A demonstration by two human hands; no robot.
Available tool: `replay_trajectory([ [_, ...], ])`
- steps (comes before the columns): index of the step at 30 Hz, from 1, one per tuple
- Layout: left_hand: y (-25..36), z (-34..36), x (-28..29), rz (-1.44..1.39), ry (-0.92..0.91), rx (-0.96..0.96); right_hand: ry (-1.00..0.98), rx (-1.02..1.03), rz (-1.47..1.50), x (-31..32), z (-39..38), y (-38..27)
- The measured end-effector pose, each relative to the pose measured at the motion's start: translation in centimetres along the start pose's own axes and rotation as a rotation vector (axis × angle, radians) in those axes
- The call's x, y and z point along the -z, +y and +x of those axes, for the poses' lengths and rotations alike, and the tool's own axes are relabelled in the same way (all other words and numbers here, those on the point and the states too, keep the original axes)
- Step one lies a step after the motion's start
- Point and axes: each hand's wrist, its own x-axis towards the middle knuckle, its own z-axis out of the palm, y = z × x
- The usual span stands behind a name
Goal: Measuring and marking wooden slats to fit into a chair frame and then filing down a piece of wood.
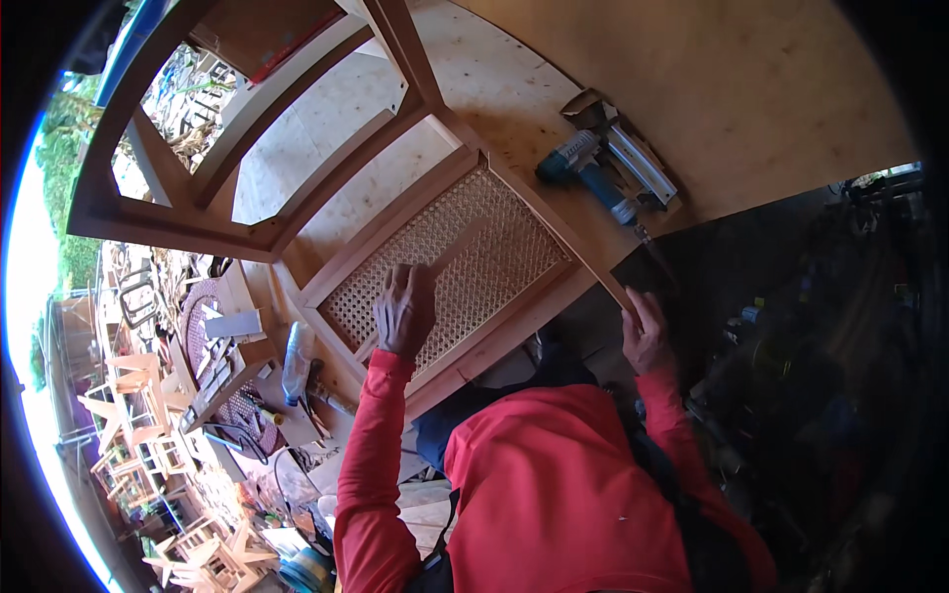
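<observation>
A wooden chair frame (351,133) lies on the bench, its seat inset with woven cane (484,277) in a lighter wooden surround (381,214). My left hand (403,308) grips a short, flat wooden strip (453,247) over the cane, fingers closed on it. On the right, my right hand (645,331) has its fingers around the end of a long, thin wooden strip (583,259), which runs up along the seat's right edge toward the upper corner.
A pneumatic nail gun (598,173) rests on the plywood bench (751,99) beyond the seat. At left are a plastic bottle (298,364), loose offcuts (232,324) and several wooden chair frames (153,445). A dark, cluttered area (791,346) lies at right.
</observation>
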Motion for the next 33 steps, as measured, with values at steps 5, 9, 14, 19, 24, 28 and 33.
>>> replay_trajectory([
  [5,-1.3,0.1,1.0,0.001,-0.018,0.083,-0.083,-0.161,0.005,-0.1,-0.8,-0.9],
  [9,-1.2,2.7,0.3,-0.062,0.104,0.035,0.034,0.039,0.005,-0.8,-1.0,-1.0],
  [14,-0.7,8.9,-1.6,-0.083,0.109,-0.032,0.051,-0.006,0.082,-2.7,-1.0,-0.6],
  [19,-1.0,13.6,-4.0,-0.143,0.105,-0.021,0.101,0.008,0.046,-4.5,-0.8,-1.1],
  [24,-0.7,13.9,-5.2,-0.169,0.067,-0.003,0.092,-0.082,0.148,-6.3,-0.6,-1.7],
  [28,0.1,13.0,-5.1,-0.158,0.079,-0.022,0.043,-0.107,0.146,-6.9,-0.7,-1.4],
  [33,0.6,13.6,-5.3,-0.113,0.065,-0.036,0.041,-0.118,0.136,-7.1,-0.6,-1.0],
])
